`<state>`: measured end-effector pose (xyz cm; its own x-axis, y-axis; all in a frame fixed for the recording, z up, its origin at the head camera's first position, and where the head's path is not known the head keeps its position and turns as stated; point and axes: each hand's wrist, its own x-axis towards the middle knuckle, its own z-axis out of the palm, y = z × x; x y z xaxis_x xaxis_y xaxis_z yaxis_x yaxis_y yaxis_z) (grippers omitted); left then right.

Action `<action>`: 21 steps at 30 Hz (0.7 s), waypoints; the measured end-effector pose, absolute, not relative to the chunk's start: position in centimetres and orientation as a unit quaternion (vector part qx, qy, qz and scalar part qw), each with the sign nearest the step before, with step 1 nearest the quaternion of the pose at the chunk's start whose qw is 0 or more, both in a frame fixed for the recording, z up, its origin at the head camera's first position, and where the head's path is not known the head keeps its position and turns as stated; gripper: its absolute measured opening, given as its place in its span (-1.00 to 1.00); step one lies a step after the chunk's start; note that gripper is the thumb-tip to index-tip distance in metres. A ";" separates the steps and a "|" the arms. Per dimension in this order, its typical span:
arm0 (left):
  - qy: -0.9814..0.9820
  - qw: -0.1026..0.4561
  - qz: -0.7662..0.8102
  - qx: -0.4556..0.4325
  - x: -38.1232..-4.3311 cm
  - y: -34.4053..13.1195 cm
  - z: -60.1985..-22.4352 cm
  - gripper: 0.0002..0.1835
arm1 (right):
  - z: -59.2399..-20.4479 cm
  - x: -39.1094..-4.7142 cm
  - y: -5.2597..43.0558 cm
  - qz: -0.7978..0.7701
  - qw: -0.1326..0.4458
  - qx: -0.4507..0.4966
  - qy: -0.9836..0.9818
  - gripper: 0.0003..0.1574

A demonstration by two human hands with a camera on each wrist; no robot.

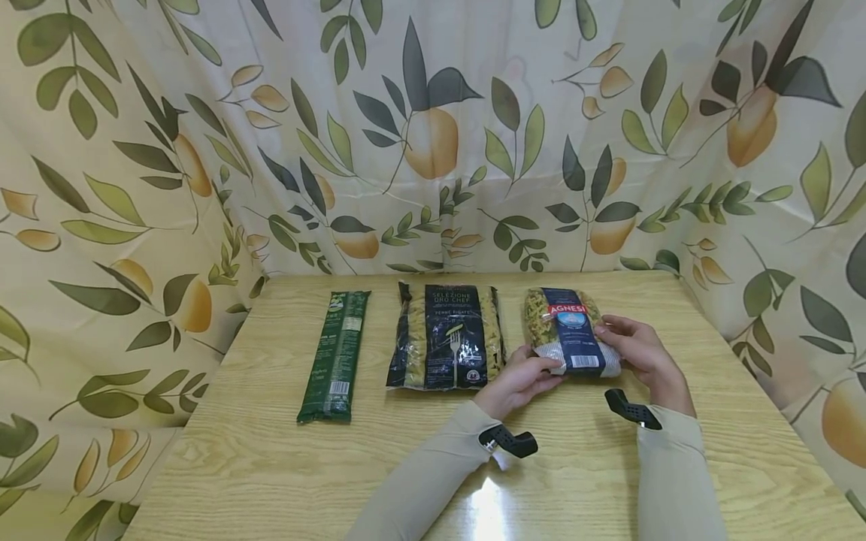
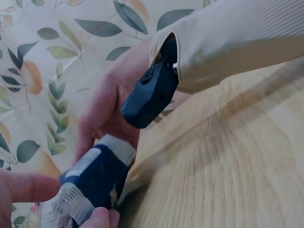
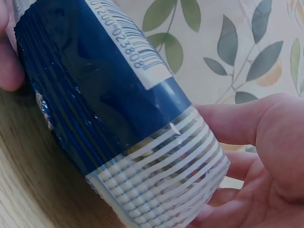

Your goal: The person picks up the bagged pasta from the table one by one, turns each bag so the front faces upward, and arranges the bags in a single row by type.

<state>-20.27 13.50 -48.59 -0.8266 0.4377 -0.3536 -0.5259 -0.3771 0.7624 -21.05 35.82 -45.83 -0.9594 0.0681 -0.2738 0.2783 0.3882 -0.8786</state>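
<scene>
A bag of pasta (image 1: pixel 572 334) with a red and blue AGNESI label is on the right of the table in the head view. My left hand (image 1: pixel 519 382) grips its lower left corner, thumb on top. On its right side, my right hand (image 1: pixel 643 353) holds the edge between thumb and fingers. The right wrist view shows the bag's blue end (image 3: pixel 109 85) with a barcode and white stripes. There, the bag's near end looks tilted up off the wood. The left wrist view catches both hands at the bag (image 2: pixel 102 173).
Left of the left hand lies a black bag of penne (image 1: pixel 452 338). Farther left is a long green packet (image 1: pixel 334 357). The wooden table (image 1: pixel 271 466) meets a leaf-patterned curtain (image 1: pixel 433 210) at the back and sides. A black bracket sits on each wrist.
</scene>
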 end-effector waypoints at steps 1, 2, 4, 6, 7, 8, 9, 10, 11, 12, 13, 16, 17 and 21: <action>0.478 0.291 0.828 -0.046 -20.2 13.5 -48.5 -0.53 | -45.8 -21.1 35.8 -0.541 0.097 0.105 0.829 -0.05; 0.476 0.292 0.828 -0.047 -20.0 13.5 -48.4 -0.53 | -45.9 -21.1 35.9 -0.538 0.099 0.105 0.831 -0.04; 0.476 0.292 0.829 -0.045 -19.7 13.4 -48.2 -0.52 | -45.9 -21.1 35.8 -0.531 0.102 0.107 0.834 -0.04; 0.470 0.293 0.832 -0.043 -19.4 13.3 -48.0 -0.51 | -45.9 -21.2 35.8 -0.523 0.103 0.110 0.839 -0.04; 0.467 0.293 0.834 -0.041 -19.3 13.3 -48.0 -0.50 | -45.9 -21.2 35.8 -0.519 0.103 0.112 0.841 -0.04; 0.464 0.292 0.835 -0.039 -19.1 13.3 -48.0 -0.50 | -46.0 -21.3 35.9 -0.516 0.104 0.114 0.842 -0.03; 0.461 0.292 0.837 -0.038 -19.0 13.2 -48.0 -0.49 | -46.0 -21.3 35.8 -0.514 0.103 0.117 0.844 -0.03; 0.457 0.293 0.839 -0.039 -18.9 13.1 -48.0 -0.48 | -46.0 -21.3 35.9 -0.511 0.104 0.119 0.845 -0.03; 0.451 0.296 0.841 -0.042 -18.8 13.1 -48.0 -0.47 | -45.9 -21.3 35.9 -0.509 0.103 0.121 0.846 -0.02; 0.447 0.298 0.842 -0.043 -18.7 13.0 -48.0 -0.44 | -45.9 -21.3 35.9 -0.508 0.104 0.122 0.847 -0.02; 0.446 0.300 0.842 -0.042 -18.6 12.9 -48.0 -0.42 | -45.9 -21.3 36.0 -0.506 0.104 0.122 0.847 -0.01; 0.437 0.309 0.844 -0.043 -18.3 12.7 -47.9 -0.37 | -45.8 -21.3 36.0 -0.504 0.106 0.121 0.848 -0.02; 0.436 0.310 0.844 -0.042 -18.2 12.6 -47.9 -0.37 | -45.8 -21.2 35.9 -0.503 0.108 0.120 0.849 -0.02; 0.438 0.313 0.842 -0.034 -18.0 12.3 -48.0 -0.45 | -45.7 -21.2 35.9 -0.500 0.117 0.120 0.850 -0.03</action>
<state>-17.97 12.26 -48.01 -0.8015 0.4977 -0.3316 -0.5573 -0.4204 0.7160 -21.17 35.91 -45.66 -0.9437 0.0867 -0.3192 0.3211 0.4721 -0.8210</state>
